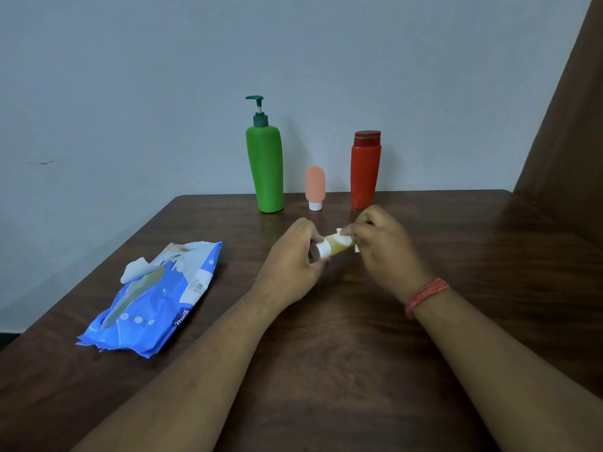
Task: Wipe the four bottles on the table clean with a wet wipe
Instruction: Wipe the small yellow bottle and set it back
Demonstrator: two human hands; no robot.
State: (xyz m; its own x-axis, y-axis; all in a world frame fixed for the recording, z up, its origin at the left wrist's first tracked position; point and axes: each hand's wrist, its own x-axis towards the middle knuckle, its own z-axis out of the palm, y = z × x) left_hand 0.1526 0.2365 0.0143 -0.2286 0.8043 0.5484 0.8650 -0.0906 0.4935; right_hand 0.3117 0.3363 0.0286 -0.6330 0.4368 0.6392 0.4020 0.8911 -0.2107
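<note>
Centre frame, my left hand [295, 252] grips a small yellow bottle [337, 247] by its cap; my right hand [375, 238] pinches a wet wipe [342, 232] against it, mid-wipe; next, turn it

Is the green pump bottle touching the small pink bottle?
Apart. The head view shows bare wall and table between the green pump bottle and the small pink bottle.

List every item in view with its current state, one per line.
Green pump bottle: upright, untouched.
Peach tube: standing on its white cap.
Red bottle: upright, capped.
Yellow tube: held sideways, capped.
Wet wipe: pressed on yellow tube.
Wipe pack: lying flat, wipe sticking out.
Left hand: grips cap end.
Right hand: pinches wipe.
</note>
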